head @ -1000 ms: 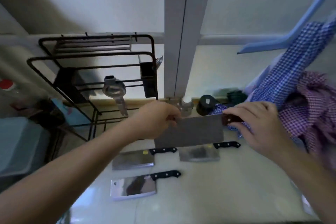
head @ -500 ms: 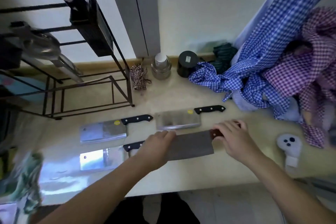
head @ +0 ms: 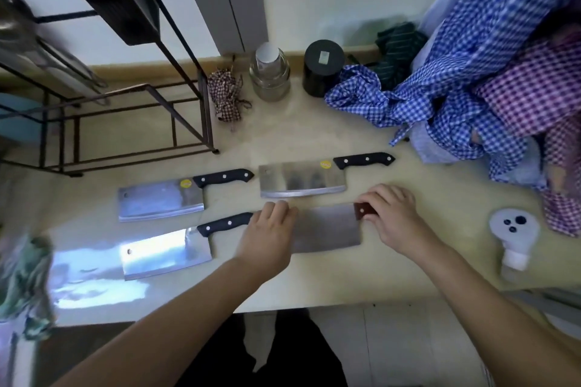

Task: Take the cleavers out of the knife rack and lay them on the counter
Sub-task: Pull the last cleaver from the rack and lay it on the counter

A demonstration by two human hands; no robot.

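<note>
You have bare cream tabletop [head: 361,280] near the front edge; three steel black-handled cleavers [head: 301,181] block the middle.

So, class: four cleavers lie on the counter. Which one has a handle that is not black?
The cleaver under both hands, nearest the counter's front edge on the right: its handle is reddish-brown, while the other three have black riveted handles.

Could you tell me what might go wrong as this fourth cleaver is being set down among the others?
1. The left hand rests on the brown-handled cleaver blade, so its fingers could slip onto the edge.
2. That hand also sits right by the handle of the front-left cleaver; pulling back could knock it.
3. The blade lies close to the back-right cleaver, so sliding it forward may scrape the two.
</note>
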